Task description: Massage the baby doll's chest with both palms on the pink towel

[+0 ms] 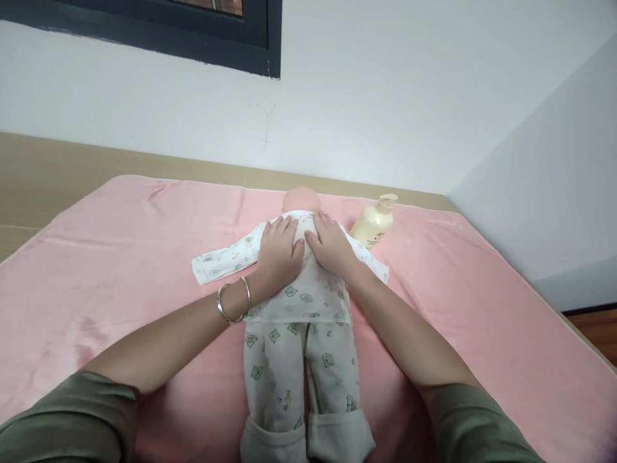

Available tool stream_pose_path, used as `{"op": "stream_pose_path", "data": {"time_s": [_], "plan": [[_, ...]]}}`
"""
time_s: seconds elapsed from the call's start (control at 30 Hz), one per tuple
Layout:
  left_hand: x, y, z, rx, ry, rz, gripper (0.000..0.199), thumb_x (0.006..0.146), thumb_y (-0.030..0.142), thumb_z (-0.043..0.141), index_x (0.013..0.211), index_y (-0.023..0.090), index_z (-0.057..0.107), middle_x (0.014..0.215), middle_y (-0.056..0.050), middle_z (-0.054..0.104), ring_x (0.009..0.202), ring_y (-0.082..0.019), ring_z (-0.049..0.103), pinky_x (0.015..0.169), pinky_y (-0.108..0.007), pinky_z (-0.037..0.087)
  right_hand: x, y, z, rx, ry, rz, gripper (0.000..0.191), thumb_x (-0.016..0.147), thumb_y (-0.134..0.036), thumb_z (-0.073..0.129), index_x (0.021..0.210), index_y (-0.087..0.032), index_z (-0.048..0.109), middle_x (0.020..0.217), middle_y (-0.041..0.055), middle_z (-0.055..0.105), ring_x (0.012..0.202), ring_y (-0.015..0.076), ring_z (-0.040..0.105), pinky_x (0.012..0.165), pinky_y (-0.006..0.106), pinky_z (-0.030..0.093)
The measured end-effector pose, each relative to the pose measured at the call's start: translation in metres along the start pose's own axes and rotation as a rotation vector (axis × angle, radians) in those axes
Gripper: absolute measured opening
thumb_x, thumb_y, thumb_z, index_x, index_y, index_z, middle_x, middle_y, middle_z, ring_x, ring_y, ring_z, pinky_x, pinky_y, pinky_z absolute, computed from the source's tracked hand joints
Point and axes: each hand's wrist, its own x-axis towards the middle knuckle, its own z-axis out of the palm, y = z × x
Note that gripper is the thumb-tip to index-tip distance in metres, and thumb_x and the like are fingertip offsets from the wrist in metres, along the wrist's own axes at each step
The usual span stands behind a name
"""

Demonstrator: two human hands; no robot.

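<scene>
A baby doll lies on a pink mat (159, 257), its bald head (301, 199) toward the wall and its face not visible. It wears a white printed top (308, 296) and matching trousers (284, 366) with folded cuffs; the sleeves spread out to both sides. My left hand (281, 252) rests flat on the left side of the upper body, fingers extended. On the right side of the upper body lies my right hand (330, 244), also flat, its thumb toward the left one. Neither hand grips anything.
A cream pump bottle (373, 222) stands, slightly tilted in view, on the mat just right of the doll's shoulder. Behind the mat runs a wooden surface edge (72, 161) against a white wall (361, 96). A dark window frame (272, 38) is at the upper left.
</scene>
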Motion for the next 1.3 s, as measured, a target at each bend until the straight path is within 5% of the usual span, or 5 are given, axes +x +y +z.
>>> {"op": "stream_pose_path", "data": {"time_s": [0.2,0.33,0.8,1.07,1.3], "plan": [[0.017,-0.010,-0.002,-0.061,-0.042,-0.114,0.047,0.095,0.032,0.033,0.127,0.013,0.062,0.134,-0.017,0.065,0.128,-0.031,0.057,0.116,-0.053,0.041,-0.038,-0.034,0.005,-0.187,0.107,-0.163,0.059,0.101,-0.026,0.031,0.150,0.006,0.041,0.157,0.0296,0.042,0.149,0.0412,0.036,0.124,0.058,0.027],[0.014,-0.007,-0.004,-0.032,-0.049,-0.071,0.043,0.098,0.030,0.028,0.122,0.016,0.062,0.129,-0.016,0.066,0.124,-0.032,0.057,0.112,-0.055,0.042,-0.032,-0.027,0.006,-0.168,0.067,-0.276,0.057,0.100,-0.020,0.030,0.152,0.001,0.041,0.159,0.0224,0.042,0.152,0.0347,0.034,0.128,0.055,0.024],[0.022,-0.014,-0.008,-0.134,-0.033,-0.059,0.044,0.104,0.035,0.023,0.102,0.020,0.064,0.105,-0.012,0.071,0.101,-0.026,0.064,0.097,-0.046,0.050,-0.043,-0.037,0.005,-0.106,0.077,-0.200,0.055,0.101,-0.024,0.033,0.154,-0.015,0.044,0.164,0.0103,0.039,0.153,0.0412,0.028,0.123,0.062,0.029],[-0.006,0.010,-0.004,0.115,-0.033,0.103,0.051,0.098,0.030,0.034,0.139,0.004,0.050,0.143,-0.025,0.054,0.138,-0.039,0.045,0.116,-0.058,0.036,0.003,0.002,-0.004,0.007,-0.027,0.021,0.061,0.100,-0.026,0.028,0.153,0.001,0.038,0.162,0.0220,0.038,0.152,0.0339,0.034,0.124,0.054,0.030],[0.022,-0.007,-0.010,0.039,-0.138,0.008,0.035,0.095,0.024,0.033,0.110,0.015,0.063,0.116,-0.018,0.068,0.113,-0.033,0.061,0.104,-0.054,0.047,-0.033,-0.029,0.002,-0.142,0.112,-0.093,0.058,0.099,-0.025,0.031,0.146,0.006,0.045,0.152,0.0283,0.049,0.146,0.0374,0.043,0.123,0.055,0.033]]}}
